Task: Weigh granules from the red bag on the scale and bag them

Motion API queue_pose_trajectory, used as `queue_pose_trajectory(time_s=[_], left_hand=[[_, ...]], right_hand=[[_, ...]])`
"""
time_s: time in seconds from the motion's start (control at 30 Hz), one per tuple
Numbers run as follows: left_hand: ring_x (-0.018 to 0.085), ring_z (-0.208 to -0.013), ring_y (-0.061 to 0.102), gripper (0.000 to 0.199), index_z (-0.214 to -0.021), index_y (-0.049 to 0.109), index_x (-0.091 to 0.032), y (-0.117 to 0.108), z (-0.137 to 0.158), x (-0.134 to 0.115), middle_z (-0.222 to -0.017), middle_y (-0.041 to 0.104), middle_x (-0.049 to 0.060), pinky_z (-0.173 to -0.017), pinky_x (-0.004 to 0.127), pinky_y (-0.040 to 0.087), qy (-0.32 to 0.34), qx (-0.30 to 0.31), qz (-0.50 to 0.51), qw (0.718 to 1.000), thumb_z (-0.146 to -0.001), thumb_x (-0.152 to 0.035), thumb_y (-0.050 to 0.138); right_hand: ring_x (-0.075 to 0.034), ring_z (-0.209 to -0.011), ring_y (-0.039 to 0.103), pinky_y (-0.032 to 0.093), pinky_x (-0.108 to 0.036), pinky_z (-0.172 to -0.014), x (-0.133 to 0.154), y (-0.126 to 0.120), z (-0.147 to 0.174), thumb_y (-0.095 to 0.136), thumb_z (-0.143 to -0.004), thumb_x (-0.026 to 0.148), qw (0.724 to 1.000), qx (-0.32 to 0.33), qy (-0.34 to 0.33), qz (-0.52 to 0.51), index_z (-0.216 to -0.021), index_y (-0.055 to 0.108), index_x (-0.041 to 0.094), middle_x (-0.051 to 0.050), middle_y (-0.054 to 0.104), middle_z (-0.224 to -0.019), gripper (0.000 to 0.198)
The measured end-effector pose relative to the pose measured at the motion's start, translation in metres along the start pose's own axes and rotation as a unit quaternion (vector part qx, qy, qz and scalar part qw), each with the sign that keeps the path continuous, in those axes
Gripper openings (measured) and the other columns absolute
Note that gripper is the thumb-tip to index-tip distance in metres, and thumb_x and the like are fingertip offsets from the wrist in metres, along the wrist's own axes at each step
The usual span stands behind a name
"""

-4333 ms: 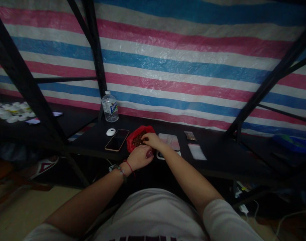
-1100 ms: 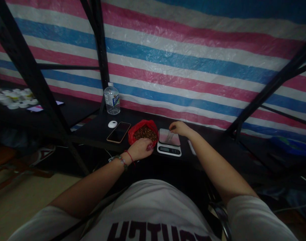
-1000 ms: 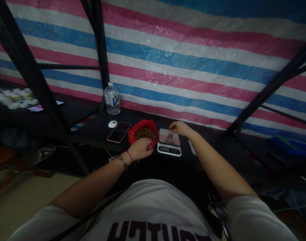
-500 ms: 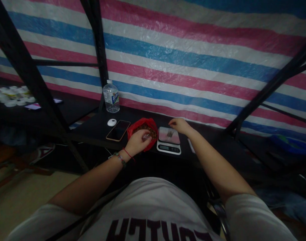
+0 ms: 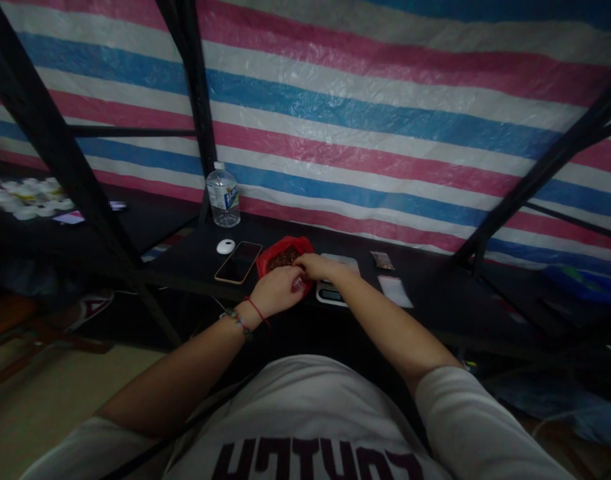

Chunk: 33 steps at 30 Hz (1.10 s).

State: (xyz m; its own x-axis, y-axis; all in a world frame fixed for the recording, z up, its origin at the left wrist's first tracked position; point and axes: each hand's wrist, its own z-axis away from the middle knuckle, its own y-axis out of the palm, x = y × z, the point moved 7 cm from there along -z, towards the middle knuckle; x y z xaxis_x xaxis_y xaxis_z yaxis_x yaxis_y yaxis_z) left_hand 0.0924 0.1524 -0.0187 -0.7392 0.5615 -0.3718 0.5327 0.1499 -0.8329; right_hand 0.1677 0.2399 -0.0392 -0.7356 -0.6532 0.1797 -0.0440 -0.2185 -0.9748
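Observation:
My left hand (image 5: 278, 291) is closed around a small clear plastic bag (image 5: 299, 285) at the front edge of the red plastic bag (image 5: 305, 244). That red bag stands open, filled with small brown pieces (image 5: 284, 257). Coming in from the right, my right hand (image 5: 316, 266) has its fingers pinched together beside the small bag; whatever they grip is too small to make out. A white digital scale (image 5: 330, 295) sits just right of the red bag, its plate partly covered by my right hand and forearm.
Right of the scale lie a small filled packet (image 5: 382, 260) and flat white bags (image 5: 395, 291). To the left are a phone (image 5: 239, 262), a white oval case (image 5: 226, 247) and a clear bottle (image 5: 223, 195). Black metal posts (image 5: 198, 100) frame the table (image 5: 335, 237).
My right hand has moved left and down from over the scale to my left hand. The packet and white bags, earlier behind my right forearm, now show. My left hand has barely shifted.

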Motion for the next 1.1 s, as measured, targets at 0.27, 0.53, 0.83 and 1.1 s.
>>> queue_pose_trajectory(time_s=[0.27, 0.53, 0.83, 1.1], left_hand=[[0.024, -0.085, 0.066, 0.018, -0.09, 0.071, -0.021, 0.019, -0.001, 0.011, -0.093, 0.068, 0.01, -0.079, 0.033, 0.049, 0.0, 0.074, -0.074, 0.995, -0.08, -0.026, 0.057], [0.02, -0.087, 0.062, 0.018, -0.083, 0.071, -0.02, 0.01, -0.008, 0.031, -0.091, 0.067, 0.007, -0.084, 0.031, 0.048, -0.034, -0.027, 0.023, 0.999, -0.079, -0.02, 0.054], [0.013, -0.069, 0.057, 0.019, -0.082, 0.062, -0.017, 0.003, -0.006, 0.07, -0.076, 0.062, 0.001, -0.066, 0.025, 0.046, -0.169, -0.252, 0.366, 0.88, -0.08, -0.035, 0.057], [0.014, -0.071, 0.059, 0.023, -0.085, 0.062, -0.016, 0.013, -0.008, 0.062, -0.08, 0.064, 0.003, -0.067, 0.025, 0.048, -0.153, -0.205, 0.399, 0.88, -0.078, -0.038, 0.059]], right_hand=[[-0.017, -0.087, 0.065, 0.044, -0.022, -0.075, 0.0, 0.001, -0.004, 0.063, -0.078, 0.015, 0.999, 0.018, 0.005, 0.038, -0.101, 0.073, 0.02, -0.005, 0.073, -0.102, 0.026], [-0.017, -0.097, 0.064, 0.045, -0.025, -0.086, -0.013, -0.025, -0.01, 0.057, -0.083, 0.012, 0.991, -0.123, -0.029, -0.034, -0.104, 0.072, 0.015, -0.008, 0.072, -0.107, 0.027], [-0.015, -0.099, 0.064, 0.045, -0.024, -0.089, -0.011, -0.045, -0.006, 0.049, -0.076, -0.002, 0.989, -0.125, -0.048, -0.065, -0.109, 0.071, 0.017, -0.005, 0.072, -0.108, 0.044], [-0.024, -0.105, 0.061, 0.042, -0.029, -0.092, -0.027, -0.04, -0.003, 0.056, -0.082, 0.012, 0.994, -0.059, 0.018, 0.093, -0.101, 0.074, 0.018, -0.011, 0.07, -0.11, 0.027]])
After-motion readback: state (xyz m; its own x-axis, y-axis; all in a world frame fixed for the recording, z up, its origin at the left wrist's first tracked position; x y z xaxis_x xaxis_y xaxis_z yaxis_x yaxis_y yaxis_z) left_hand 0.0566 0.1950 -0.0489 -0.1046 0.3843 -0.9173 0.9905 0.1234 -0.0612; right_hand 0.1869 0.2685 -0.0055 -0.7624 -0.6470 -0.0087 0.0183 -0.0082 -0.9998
